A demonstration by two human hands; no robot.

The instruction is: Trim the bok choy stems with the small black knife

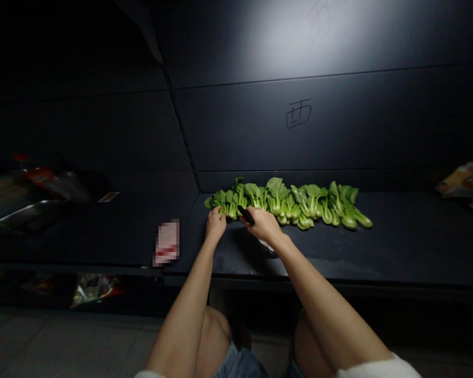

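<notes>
A row of leafy green vegetables, like bok choy (276, 195), lies along the back edge of a dark shelf (410, 252), starting near that section's back left corner. Most leaves point to the back edge and the pale stem ends to the front edge; the rightmost heads splay sideways.

At the row's left end is the person's left hand (216, 226), its fingers bent and touching a green stem; whether they pinch it or only rest there, I cannot tell. Just beside it, the right hand (266, 226) has its fingers wrapped around a black-topped object (246, 215), with a shiny part below the palm. It is mostly hidden; it may be a spray bottle, since the shelf near the front edge looks damp.

The step in hand seems to be tending or straightening the leftmost heads. The next move would call for a light left touch that keeps the stems lined up, and for the right hand to keep its object clear of the leaves.

Farther out, a blurred-out pink and white item (167, 242) lies near the front edge of the neighbouring left section. Blurry packages (467, 181) are at far right, and the back panel (236, 131) carries a handwritten character.
</notes>
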